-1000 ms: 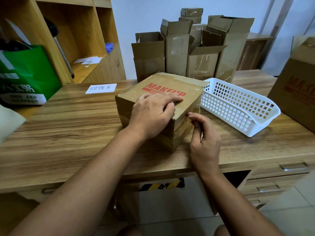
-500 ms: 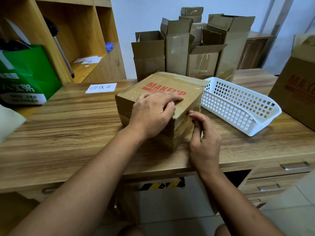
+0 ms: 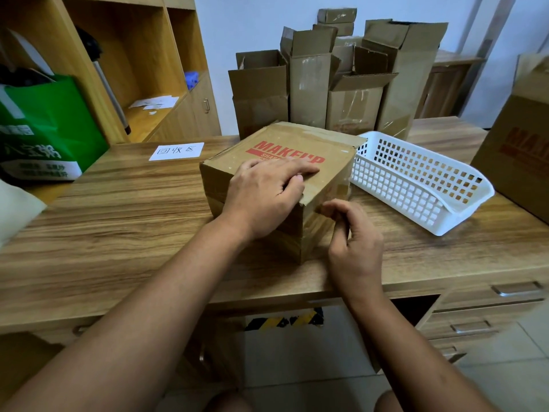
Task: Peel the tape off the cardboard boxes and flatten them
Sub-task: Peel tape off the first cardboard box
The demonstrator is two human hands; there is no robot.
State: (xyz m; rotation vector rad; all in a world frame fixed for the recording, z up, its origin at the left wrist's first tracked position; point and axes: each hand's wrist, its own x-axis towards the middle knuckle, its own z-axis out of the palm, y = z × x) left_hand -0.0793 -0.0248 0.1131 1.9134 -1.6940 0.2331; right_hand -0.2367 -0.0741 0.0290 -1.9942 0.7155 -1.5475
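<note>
On the bench (image 3: 118,221), right of a paper slip (image 3: 176,151) reading "回收区", the cardboard box (image 3: 335,162) printed "MAKEUP" in red lies under the flat, straight-fingered left hand (image 3: 264,197), while the right hand (image 3: 353,245) pinches the tape (image 3: 341,188) at its near right corner in a curled grip.

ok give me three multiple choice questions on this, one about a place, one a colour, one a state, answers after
1. The white basket lies: A) right of the taped box B) on top of it C) on the shelf
2. The box's lettering is: A) blue B) red C) black
3. The right hand is: A) gripping a drawer handle B) in the basket C) pinching tape at the box's near corner
Answers: 1 A, it sits on the desk beside the box's right side. 2 B, red print shows past the left hand. 3 C, thumb and finger are curled together there.
</note>
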